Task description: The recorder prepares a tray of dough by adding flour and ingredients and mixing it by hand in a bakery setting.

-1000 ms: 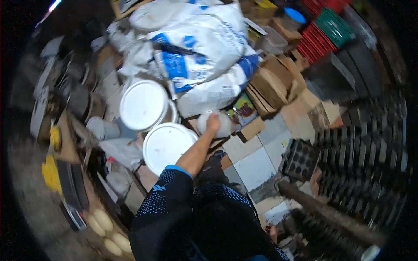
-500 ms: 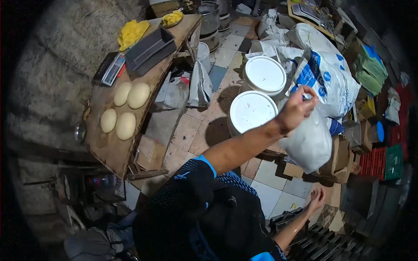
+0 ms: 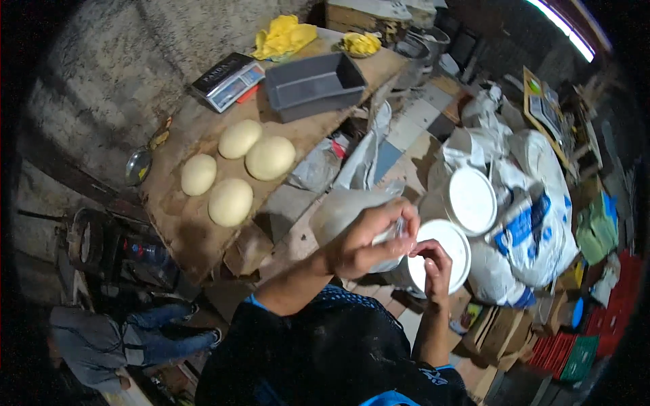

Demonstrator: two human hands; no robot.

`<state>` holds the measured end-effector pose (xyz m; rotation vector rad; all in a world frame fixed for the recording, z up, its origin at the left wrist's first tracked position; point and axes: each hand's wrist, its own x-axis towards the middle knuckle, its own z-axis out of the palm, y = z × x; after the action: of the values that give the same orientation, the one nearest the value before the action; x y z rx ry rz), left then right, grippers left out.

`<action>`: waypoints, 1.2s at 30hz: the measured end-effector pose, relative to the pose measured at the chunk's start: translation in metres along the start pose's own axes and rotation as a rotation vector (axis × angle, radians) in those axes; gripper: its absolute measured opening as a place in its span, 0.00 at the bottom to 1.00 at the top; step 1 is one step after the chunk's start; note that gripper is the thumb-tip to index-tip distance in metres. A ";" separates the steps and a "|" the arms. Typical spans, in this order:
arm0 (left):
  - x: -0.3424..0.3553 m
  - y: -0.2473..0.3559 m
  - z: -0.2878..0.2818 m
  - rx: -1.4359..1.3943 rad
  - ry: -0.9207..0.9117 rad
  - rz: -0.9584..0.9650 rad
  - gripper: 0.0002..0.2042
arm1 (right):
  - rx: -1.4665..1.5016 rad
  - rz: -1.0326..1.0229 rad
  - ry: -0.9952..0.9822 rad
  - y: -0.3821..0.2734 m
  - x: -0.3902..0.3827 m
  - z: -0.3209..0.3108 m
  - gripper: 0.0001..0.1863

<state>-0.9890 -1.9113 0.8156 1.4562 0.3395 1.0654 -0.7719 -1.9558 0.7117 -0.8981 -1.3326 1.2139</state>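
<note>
Table [image 3: 177, 223] anchors the work area. Bag [image 3: 338, 208] hangs off its right edge, collected; opening not confirmed. Tin [image 3: 317, 105], toward the table's far end, contains no dough. Four dough balls [image 3: 269, 158], nearer the table's middle, appear fully rounded. Left hand [image 3: 374, 242]: fingers closed on the bag's neck. Right hand [image 3: 437, 267]: fingers half-curled alongside; grip cannot be determined.
</note>
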 end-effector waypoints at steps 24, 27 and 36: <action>0.170 -0.121 -0.318 0.197 0.812 0.044 0.10 | -0.392 0.023 -0.221 0.194 0.435 0.113 0.25; 0.187 -0.140 -0.341 0.238 0.990 0.047 0.11 | -0.320 0.032 -0.211 0.201 0.465 0.116 0.18; 0.152 -0.220 -0.490 0.286 1.072 0.153 0.16 | -0.199 -0.070 -0.379 0.226 0.568 0.133 0.12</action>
<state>-1.1978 -1.4415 0.5988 1.0310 1.1825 1.9306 -1.0121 -1.3847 0.6249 -0.7743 -1.7980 1.2534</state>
